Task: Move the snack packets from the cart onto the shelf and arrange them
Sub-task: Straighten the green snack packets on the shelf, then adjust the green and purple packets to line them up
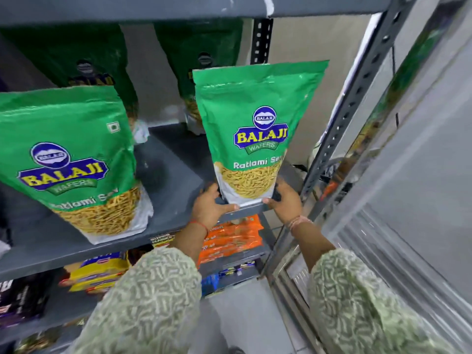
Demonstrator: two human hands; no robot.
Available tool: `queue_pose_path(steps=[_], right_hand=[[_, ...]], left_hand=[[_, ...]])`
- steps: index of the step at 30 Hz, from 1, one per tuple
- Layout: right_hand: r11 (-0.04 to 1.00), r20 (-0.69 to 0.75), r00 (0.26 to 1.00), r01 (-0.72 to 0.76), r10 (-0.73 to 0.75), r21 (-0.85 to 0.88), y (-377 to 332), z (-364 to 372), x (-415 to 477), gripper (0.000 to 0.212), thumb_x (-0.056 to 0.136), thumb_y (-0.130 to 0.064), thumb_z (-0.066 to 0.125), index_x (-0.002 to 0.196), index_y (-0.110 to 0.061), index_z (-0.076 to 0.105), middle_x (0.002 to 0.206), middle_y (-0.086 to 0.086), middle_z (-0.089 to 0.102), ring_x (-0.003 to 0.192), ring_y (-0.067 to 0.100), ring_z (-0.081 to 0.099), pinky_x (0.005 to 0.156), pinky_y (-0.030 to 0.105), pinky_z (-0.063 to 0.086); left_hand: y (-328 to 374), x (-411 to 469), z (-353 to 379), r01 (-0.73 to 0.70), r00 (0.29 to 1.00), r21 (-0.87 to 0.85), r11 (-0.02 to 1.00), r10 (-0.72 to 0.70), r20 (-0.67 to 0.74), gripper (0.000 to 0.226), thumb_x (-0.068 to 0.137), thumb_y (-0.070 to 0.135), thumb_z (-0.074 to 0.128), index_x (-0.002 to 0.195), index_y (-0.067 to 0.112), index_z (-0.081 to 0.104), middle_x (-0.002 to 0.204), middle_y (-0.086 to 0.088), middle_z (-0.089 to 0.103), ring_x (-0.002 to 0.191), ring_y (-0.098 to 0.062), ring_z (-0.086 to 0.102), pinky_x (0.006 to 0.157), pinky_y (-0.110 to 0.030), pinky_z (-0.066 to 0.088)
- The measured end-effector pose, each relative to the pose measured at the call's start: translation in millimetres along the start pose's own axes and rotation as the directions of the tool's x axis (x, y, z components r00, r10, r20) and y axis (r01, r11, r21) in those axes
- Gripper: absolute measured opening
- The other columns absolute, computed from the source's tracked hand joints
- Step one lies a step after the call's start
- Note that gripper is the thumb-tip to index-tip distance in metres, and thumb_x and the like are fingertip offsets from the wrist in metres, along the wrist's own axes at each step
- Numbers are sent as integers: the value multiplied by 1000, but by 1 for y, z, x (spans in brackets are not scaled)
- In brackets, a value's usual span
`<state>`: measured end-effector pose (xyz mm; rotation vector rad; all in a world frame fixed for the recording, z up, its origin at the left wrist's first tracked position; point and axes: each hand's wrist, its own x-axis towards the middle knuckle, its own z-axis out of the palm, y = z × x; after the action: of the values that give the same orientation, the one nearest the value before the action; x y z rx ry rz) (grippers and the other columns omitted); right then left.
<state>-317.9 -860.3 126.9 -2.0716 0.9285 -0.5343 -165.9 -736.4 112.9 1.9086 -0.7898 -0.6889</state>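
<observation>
Standing packet [255, 139] between both hands' fingers

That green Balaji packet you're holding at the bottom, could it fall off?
It might. The Ratlami Sev packet stands at the shelf's front edge, with the left hand and right hand gripping only its base, so the tall top could tip forward. Pushed back carelessly, it might also knock the packet behind.

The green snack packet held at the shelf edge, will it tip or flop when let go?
The packet is tall on a narrow base near the shelf edge, so probably tippy. Its unfilled upper half looks floppy. Glossy film may slip from either hand.
</observation>
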Motion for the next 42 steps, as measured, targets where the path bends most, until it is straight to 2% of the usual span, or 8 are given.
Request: queue_pose_path(steps=[7,12,16,19,22,28,33,42], right_hand=[[994,-28,997,-72,75,81,-8,-3,-2,51,74,-2,69,121,-5,50,125,16,59,113,28,54,85,15,36],[988,-59,993,-98,106,121,-14,3,-14,56,74,-6,69,125,-10,46,121,9,59,109,21,54,89,23,37],[980,-397,913,-18,96,196,-32,43,-78,51,75,-35,66,119,-12,52,109,8,59,107,17,50,94,23,35],[972,-249,964,141,-93,185,-59,97,-112,49,71,-52,59,109,-22,54,106,5,58,100,16,52,91,36,43],[948,26,985,155,-169,278,-106,142,-99,71,63,-32,77,125,-19,42,127,-2,43,116,19,48,102,32,40],[947,298,953,-51,-48,316,-158,184,-42,113,45,-25,87,137,-11,22,145,11,35,132,24,35,108,39,35],[998,239,971,-22,6,63,-160,197,-48,69,67,-19,77,123,-4,41,128,17,55,116,32,51,80,30,39],[958,223,971,14,-81,288,-159,200,-57,69,65,-6,77,122,-15,38,123,4,52,114,18,51,103,37,44]], left_hand=[[-1,2,0,-41,999,102,994,42,-8,70,59,27,81,122,19,50,132,-11,56,126,-34,45,105,-51,41],[4,-8,-9,-45,998,44,998,43,38,85,60,24,81,133,20,39,140,-7,49,132,-27,40,111,-47,36],[-1,-77,-42,-96,961,-115,989,61,-270,58,66,25,77,119,16,56,107,-13,70,98,-8,62,93,-24,46],[-35,-130,-90,-105,810,-83,991,37,-585,56,54,44,80,97,21,52,74,0,55,73,-19,54,74,-28,47],[-68,-141,-157,-24,682,-4,1000,14,-731,82,46,42,84,108,9,42,99,-7,46,95,-31,51,85,-32,44],[-107,-97,-234,88,970,118,989,-58,-236,111,39,54,80,135,28,30,143,-3,44,129,-24,42,103,-45,41],[-118,-87,-228,94,979,211,973,-52,-195,78,52,51,77,120,21,54,127,-9,61,114,-30,54,86,-38,46],[-114,-106,-237,36,973,-12,999,-38,-228,77,63,26,79,131,14,45,140,-10,48,127,-21,45,110,-39,36]])
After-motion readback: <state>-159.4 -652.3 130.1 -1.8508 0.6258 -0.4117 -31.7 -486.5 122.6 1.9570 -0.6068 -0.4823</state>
